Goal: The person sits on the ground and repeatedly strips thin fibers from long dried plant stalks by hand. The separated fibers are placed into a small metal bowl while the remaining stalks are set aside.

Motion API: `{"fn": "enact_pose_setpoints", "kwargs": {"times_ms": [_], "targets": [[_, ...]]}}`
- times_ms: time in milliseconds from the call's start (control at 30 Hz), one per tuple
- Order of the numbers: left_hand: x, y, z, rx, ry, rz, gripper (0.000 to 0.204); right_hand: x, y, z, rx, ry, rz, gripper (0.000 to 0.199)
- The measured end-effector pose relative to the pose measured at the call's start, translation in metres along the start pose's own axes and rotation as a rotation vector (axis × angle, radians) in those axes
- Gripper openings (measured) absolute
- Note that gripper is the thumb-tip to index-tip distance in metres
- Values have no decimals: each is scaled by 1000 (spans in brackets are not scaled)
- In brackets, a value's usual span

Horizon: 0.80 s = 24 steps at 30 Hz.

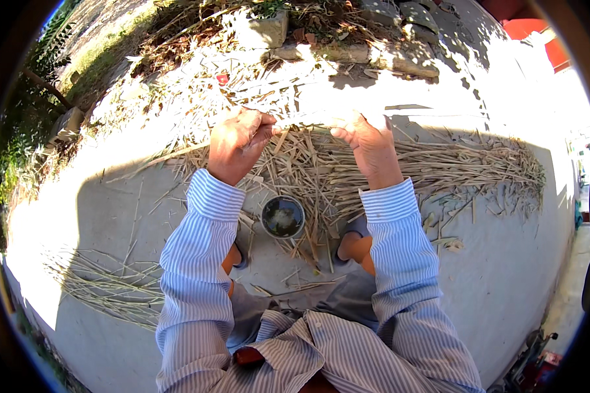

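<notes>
Head view, near to far: striped blue-white sleeves rise from lower edge, knees bent, feet on concrete floor. Small round dark bowl sits on floor between feet. Beyond it, heap of dry straw strips spreads to right. Left hand closed around one end of thin pale strip, right hand pinches other end; strip stretched between hands above heap. Loose straw bundle lies far left. Stone blocks and grass at far edge.
</notes>
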State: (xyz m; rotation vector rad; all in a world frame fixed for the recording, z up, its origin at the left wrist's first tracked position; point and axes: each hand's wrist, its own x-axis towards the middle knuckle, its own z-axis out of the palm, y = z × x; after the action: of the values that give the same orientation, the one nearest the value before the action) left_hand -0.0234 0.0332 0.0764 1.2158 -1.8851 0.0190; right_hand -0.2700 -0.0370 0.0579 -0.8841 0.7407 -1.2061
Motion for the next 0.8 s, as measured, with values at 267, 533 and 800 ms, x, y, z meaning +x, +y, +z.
{"fn": "enact_pose_setpoints", "kwargs": {"times_ms": [267,533,800], "targets": [[-9,-15,-5,163,-18,16,24,6,-13,-21,-31,27,-104,20],[-17,-12,11,-261,189,-254,13,5,-8,-21,-18,106,-134,17],[-10,-68,-46,-427,650,-572,15,7,-5,-7,-101,273,-33,17]]}}
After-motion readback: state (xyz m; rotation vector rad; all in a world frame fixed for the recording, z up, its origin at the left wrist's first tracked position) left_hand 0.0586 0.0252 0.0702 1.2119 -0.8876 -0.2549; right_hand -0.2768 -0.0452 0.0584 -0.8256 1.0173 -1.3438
